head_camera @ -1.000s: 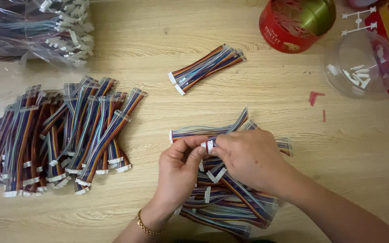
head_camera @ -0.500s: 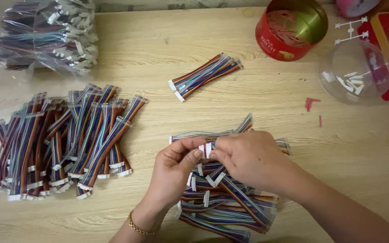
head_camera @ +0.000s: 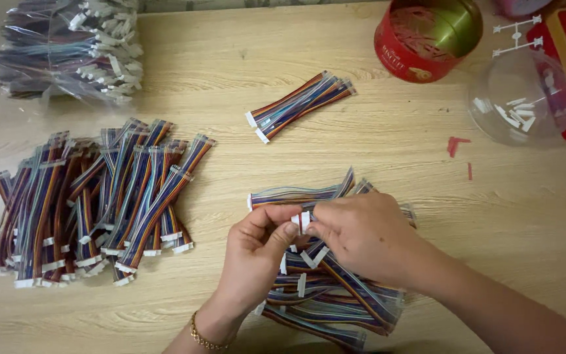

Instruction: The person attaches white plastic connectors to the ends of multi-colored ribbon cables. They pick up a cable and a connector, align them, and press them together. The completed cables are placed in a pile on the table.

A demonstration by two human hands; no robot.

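My left hand (head_camera: pixel 253 259) and my right hand (head_camera: pixel 365 239) meet over a loose heap of rainbow ribbon cables (head_camera: pixel 335 301) near the table's front edge. Both pinch the small white connectors (head_camera: pixel 301 220) of a cable between thumbs and fingertips. The cable's wires run under my right palm and are mostly hidden. A small bundle of the same cables (head_camera: pixel 299 105) lies apart, farther back on the wooden table (head_camera: pixel 230 72). A gold bracelet circles my left wrist.
A big spread of sorted ribbon cables (head_camera: pixel 93 203) covers the left side. A clear bag of more cables (head_camera: pixel 73 49) sits at the back left. A red round tin (head_camera: pixel 424 39) and a clear plastic bowl (head_camera: pixel 522 98) with white bits stand at the back right.
The view has shifted slightly; my hands stay together on the white connectors, with only small finger movement over the heap.
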